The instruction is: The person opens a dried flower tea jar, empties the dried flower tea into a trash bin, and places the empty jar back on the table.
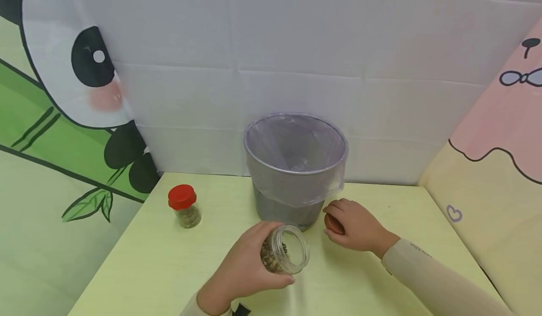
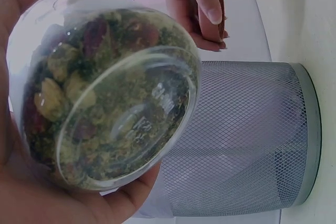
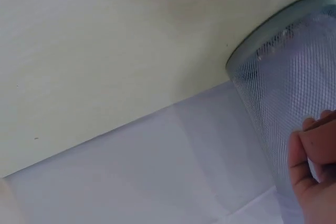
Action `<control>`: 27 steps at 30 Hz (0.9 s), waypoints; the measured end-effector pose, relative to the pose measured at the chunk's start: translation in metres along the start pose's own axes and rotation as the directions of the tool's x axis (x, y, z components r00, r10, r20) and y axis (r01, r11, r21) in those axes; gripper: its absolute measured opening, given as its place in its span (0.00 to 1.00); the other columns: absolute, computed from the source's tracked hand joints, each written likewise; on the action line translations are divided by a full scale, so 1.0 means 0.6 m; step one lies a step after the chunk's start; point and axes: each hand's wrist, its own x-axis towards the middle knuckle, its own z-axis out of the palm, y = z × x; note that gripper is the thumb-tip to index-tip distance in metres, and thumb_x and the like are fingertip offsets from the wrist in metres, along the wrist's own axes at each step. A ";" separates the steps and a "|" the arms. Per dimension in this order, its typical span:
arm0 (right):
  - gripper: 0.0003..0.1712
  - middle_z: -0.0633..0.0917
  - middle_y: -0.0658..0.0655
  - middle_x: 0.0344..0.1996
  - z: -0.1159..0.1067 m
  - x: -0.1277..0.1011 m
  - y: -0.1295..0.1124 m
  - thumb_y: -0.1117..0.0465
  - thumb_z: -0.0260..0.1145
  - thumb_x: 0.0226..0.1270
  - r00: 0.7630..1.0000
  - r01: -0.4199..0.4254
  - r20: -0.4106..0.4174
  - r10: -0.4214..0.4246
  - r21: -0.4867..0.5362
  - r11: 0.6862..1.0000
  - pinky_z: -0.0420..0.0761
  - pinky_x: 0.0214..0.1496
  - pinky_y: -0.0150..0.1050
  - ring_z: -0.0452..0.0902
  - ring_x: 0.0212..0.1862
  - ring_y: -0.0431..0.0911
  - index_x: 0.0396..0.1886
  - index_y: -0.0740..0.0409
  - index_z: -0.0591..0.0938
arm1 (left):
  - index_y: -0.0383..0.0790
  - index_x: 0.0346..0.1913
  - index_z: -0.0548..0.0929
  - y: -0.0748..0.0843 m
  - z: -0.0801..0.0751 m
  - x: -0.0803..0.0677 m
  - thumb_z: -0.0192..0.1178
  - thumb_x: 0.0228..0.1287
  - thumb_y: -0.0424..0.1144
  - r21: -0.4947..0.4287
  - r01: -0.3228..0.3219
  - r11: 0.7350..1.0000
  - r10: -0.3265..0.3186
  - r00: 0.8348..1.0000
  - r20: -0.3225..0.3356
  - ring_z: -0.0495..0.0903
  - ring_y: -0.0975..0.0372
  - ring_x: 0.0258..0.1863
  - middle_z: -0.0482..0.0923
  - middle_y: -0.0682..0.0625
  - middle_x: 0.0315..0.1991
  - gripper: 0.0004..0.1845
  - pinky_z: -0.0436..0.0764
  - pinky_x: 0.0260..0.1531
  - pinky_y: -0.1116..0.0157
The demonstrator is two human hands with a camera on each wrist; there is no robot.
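Observation:
My left hand [image 1: 245,266] grips an open clear jar [image 1: 284,250] of dried flowers and herbs, tilted with its mouth facing up and toward me, just in front of the bin. In the left wrist view the jar [image 2: 110,98] fills the frame bottom-first. My right hand [image 1: 353,226] rests on the table and holds a reddish-brown lid [image 1: 332,223] beside the bin's right side; the lid [image 2: 216,3] also shows in the left wrist view. A grey mesh bin [image 1: 295,168] lined with a clear plastic bag stands at the back middle.
A second small jar with a red lid [image 1: 184,206] stands on the yellow-green table [image 1: 169,269] at the back left. White panels and cartoon-printed walls close in the back and both sides. The table's left edge runs diagonally near that jar.

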 end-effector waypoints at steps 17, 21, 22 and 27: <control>0.14 0.73 0.45 0.29 0.018 0.005 0.094 0.48 0.70 0.65 0.961 -0.270 -0.057 0.269 -0.017 0.963 0.73 0.33 0.44 0.71 0.34 0.46 0.39 0.50 0.79 | 0.62 0.64 0.75 0.002 0.014 0.008 0.87 0.33 0.54 -0.026 0.020 0.999 -0.020 1.000 -0.019 0.77 0.69 0.53 0.75 0.70 0.56 0.48 0.81 0.54 0.56; 0.15 0.70 0.47 0.26 0.022 0.008 0.118 0.49 0.68 0.67 0.933 -0.357 -0.033 0.359 0.051 0.933 0.68 0.31 0.41 0.67 0.30 0.44 0.28 0.46 0.71 | 0.63 0.64 0.75 0.005 0.013 0.007 0.86 0.34 0.55 -0.035 0.030 0.999 -0.031 0.999 -0.023 0.77 0.69 0.53 0.75 0.71 0.56 0.47 0.81 0.54 0.56; 0.15 0.71 0.47 0.27 0.021 0.010 0.123 0.49 0.68 0.68 0.923 -0.382 -0.023 0.384 0.063 0.922 0.68 0.31 0.41 0.67 0.30 0.44 0.29 0.46 0.71 | 0.64 0.64 0.75 0.006 0.013 0.007 0.86 0.34 0.55 -0.036 0.033 0.999 -0.034 0.999 -0.024 0.77 0.69 0.53 0.75 0.71 0.56 0.47 0.81 0.54 0.56; 0.12 0.76 0.50 0.31 0.014 0.015 0.141 0.48 0.65 0.69 0.875 -0.483 0.016 0.484 0.083 0.872 0.70 0.34 0.43 0.70 0.33 0.46 0.39 0.52 0.80 | 0.65 0.63 0.74 0.010 0.012 0.006 0.87 0.34 0.55 -0.045 0.040 0.998 -0.041 0.999 -0.028 0.77 0.69 0.53 0.74 0.71 0.56 0.47 0.80 0.54 0.57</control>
